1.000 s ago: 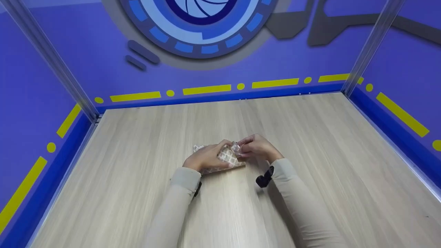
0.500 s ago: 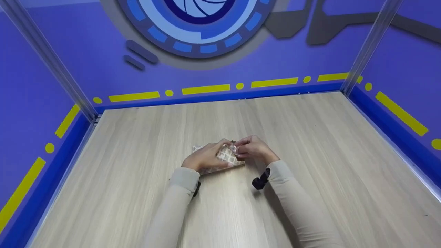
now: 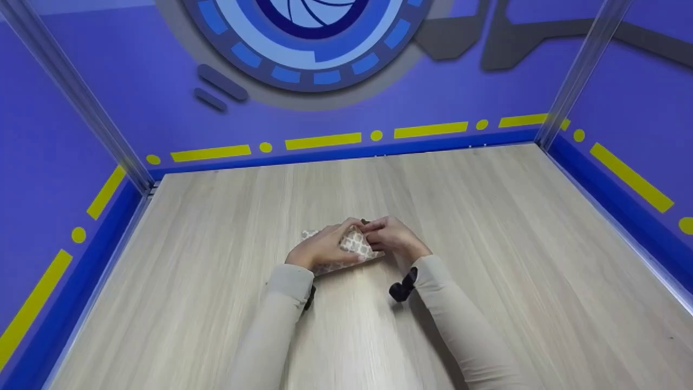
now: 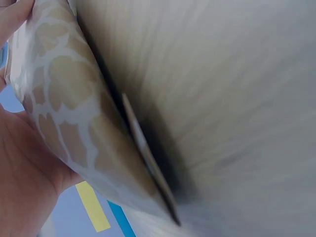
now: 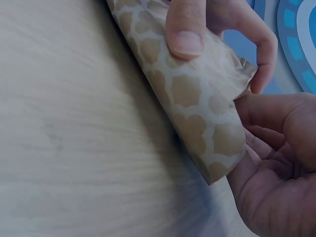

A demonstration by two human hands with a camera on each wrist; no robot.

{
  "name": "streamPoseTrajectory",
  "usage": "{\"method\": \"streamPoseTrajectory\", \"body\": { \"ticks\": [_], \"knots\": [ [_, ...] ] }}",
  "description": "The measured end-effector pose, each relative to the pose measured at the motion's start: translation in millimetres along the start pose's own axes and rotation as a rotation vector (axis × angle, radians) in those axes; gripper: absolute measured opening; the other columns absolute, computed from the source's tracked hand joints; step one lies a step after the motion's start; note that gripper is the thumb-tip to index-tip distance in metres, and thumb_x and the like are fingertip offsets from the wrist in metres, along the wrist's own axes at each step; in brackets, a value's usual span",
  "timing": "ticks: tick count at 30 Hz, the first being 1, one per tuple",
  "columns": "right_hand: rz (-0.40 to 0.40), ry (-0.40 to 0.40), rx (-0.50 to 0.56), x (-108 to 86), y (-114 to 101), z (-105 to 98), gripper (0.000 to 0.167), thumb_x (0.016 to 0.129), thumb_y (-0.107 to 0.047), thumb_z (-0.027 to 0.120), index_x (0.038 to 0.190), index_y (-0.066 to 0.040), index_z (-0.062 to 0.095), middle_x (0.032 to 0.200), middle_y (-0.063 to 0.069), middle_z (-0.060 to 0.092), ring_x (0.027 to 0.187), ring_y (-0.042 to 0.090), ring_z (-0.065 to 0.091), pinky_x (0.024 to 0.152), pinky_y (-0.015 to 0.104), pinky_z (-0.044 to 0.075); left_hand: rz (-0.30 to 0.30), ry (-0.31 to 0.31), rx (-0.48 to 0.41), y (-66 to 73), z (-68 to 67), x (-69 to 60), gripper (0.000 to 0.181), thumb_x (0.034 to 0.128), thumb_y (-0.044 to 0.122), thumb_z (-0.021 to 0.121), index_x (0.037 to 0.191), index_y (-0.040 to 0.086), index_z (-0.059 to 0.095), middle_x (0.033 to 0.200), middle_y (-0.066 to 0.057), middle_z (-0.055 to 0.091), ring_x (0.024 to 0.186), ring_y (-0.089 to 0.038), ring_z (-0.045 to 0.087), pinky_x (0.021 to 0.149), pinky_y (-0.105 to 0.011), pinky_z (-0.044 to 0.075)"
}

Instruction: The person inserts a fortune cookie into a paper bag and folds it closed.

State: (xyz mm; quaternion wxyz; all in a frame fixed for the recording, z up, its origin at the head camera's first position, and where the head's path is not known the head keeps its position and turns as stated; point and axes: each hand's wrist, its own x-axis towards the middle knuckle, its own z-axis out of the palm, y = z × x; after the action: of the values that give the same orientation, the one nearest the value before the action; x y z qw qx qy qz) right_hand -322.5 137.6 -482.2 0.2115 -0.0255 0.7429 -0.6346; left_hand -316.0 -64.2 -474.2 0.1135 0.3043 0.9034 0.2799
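A paper bag (image 3: 355, 242) with a tan-and-white giraffe-like print lies on the table, its mouth facing right. My left hand (image 3: 324, 246) grips it from above, thumb on the near side and fingers on the far side. In the right wrist view, the left thumb presses the patterned bag (image 5: 185, 91) near its crumpled mouth. My right hand (image 3: 394, 236) is at that mouth, with fingertips reaching inside. The bag's edge hides those fingertips and whatever lies between them. The left wrist view shows the bag's side (image 4: 69, 81) and a thin flap edge (image 4: 148, 155) near the tabletop.
The pale wood table (image 3: 227, 303) extends around both hands. Blue panels with yellow marks (image 3: 325, 141) stand along its back and sides, with metal posts at the back corners. A black wrist device (image 3: 404, 285) hangs under the right cuff.
My right hand has moved left into the bag's mouth. The clear, shiny crinkled piece it pinched earlier is now out of sight. My left hand has stayed on the bag.
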Motion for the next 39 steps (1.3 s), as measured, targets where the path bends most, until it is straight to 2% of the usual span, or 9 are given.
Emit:
{"method": "streamPoseTrajectory", "body": {
  "ticks": [6, 12, 19, 24, 27, 29, 31, 36, 39],
  "knots": [
    [-0.003, 0.009, 0.05, -2.7, 0, -8, 0.036, 0.088, 0.001, 0.061, 0.122, 0.011, 0.059, 0.1, 0.016, 0.071, 0.078, 0.015, 0.07, 0.075, 0.028, 0.057, 0.0, 0.012, -0.017, -0.4, 0.3, 0.0, 0.068, 0.0778, 0.044, 0.074, 0.136, 0.033, 0.041, 0.133, -0.001, 0.056, 0.115, -0.02, 0.055, 0.096, -0.04, 0.045],
    [0.042, 0.006, 0.13, -5.3, -1, -14, 0.046, 0.102, -0.02, 0.043, 0.141, 0.004, 0.037, 0.103, 0.021, 0.069, 0.08, 0.019, 0.071, 0.077, 0.032, 0.057, -0.015, 0.012, 0.009, 0.5, 0.6, 1.1, 0.072, 0.0773, 0.046, 0.074, 0.139, 0.03, 0.04, 0.137, -0.004, 0.054, 0.122, -0.023, 0.053, 0.101, -0.042, 0.043],
    [0.065, -0.058, 0.136, -10.2, -8, -11, 0.065, 0.104, -0.043, 0.025, 0.154, -0.004, 0.008, 0.133, 0.035, 0.049, 0.115, 0.037, 0.06, 0.096, 0.041, 0.049, -0.044, 0.0, 0.025, 1.7, 1.0, 1.4, 0.077, 0.0776, 0.047, 0.074, 0.142, 0.032, 0.035, 0.143, -0.004, 0.05, 0.129, -0.025, 0.049, 0.105, -0.042, 0.04],
    [0.058, -0.151, 0.118, -10.2, -12, -4, 0.073, 0.101, -0.055, 0.012, 0.153, -0.01, -0.012, 0.141, 0.038, 0.038, 0.13, 0.043, 0.045, 0.108, 0.046, 0.038, -0.041, 0.003, 0.008, 2.6, 1.4, 1.5, 0.075, 0.0773, 0.045, 0.075, 0.141, 0.033, 0.036, 0.14, -0.004, 0.052, 0.125, -0.024, 0.05, 0.102, -0.043, 0.042],
    [0.069, -0.185, 0.155, -6.5, -14, 5, 0.075, 0.099, -0.059, 0.008, 0.153, -0.014, -0.015, 0.099, 0.02, 0.066, 0.092, 0.023, 0.064, 0.088, 0.034, 0.047, -0.046, 0.003, 0.004, 4.0, 1.1, 1.3, 0.075, 0.0761, 0.045, 0.076, 0.139, 0.035, 0.037, 0.135, -0.003, 0.054, 0.12, -0.022, 0.052, 0.099, -0.042, 0.043],
    [0.07, -0.182, 0.168, -4.0, -15, 11, 0.076, 0.098, -0.061, 0.008, 0.153, -0.015, -0.014, 0.068, 0.002, 0.05, 0.063, 0.012, 0.048, 0.07, 0.028, 0.042, -0.049, 0.004, 0.001, 4.9, 1.2, 1.2, 0.074, 0.0757, 0.045, 0.076, 0.138, 0.036, 0.038, 0.133, -0.002, 0.054, 0.119, -0.021, 0.052, 0.099, -0.042, 0.043],
    [0.07, -0.183, 0.186, -2.6, -15, 16, 0.076, 0.098, -0.062, 0.008, 0.154, -0.015, -0.013, 0.06, -0.005, 0.028, 0.055, 0.01, 0.032, 0.062, 0.027, 0.035, -0.054, 0.006, 0.004, 5.5, 1.5, 0.7, 0.073, 0.0758, 0.046, 0.075, 0.138, 0.036, 0.038, 0.134, -0.002, 0.054, 0.121, -0.021, 0.051, 0.1, -0.043, 0.042],
    [0.07, -0.182, 0.19, -3.0, -12, 16, 0.076, 0.098, -0.061, 0.008, 0.153, -0.015, -0.014, 0.073, 0.001, 0.055, 0.078, 0.013, 0.059, 0.079, 0.03, 0.047, -0.042, 0.016, -0.021, 4.7, 2.7, -1.1, 0.075, 0.0758, 0.044, 0.076, 0.139, 0.034, 0.037, 0.135, -0.003, 0.052, 0.122, -0.021, 0.05, 0.102, -0.042, 0.041],
    [0.06, -0.158, 0.187, -4.5, -9, 11, 0.074, 0.099, -0.059, 0.01, 0.154, -0.013, -0.011, 0.112, 0.02, 0.065, 0.111, 0.028, 0.062, 0.097, 0.039, 0.047, -0.035, 0.019, -0.036, 4.1, 3.5, -1.5, 0.077, 0.0757, 0.044, 0.077, 0.14, 0.033, 0.037, 0.137, -0.003, 0.051, 0.123, -0.02, 0.049, 0.102, -0.041, 0.041]
  ]
}}
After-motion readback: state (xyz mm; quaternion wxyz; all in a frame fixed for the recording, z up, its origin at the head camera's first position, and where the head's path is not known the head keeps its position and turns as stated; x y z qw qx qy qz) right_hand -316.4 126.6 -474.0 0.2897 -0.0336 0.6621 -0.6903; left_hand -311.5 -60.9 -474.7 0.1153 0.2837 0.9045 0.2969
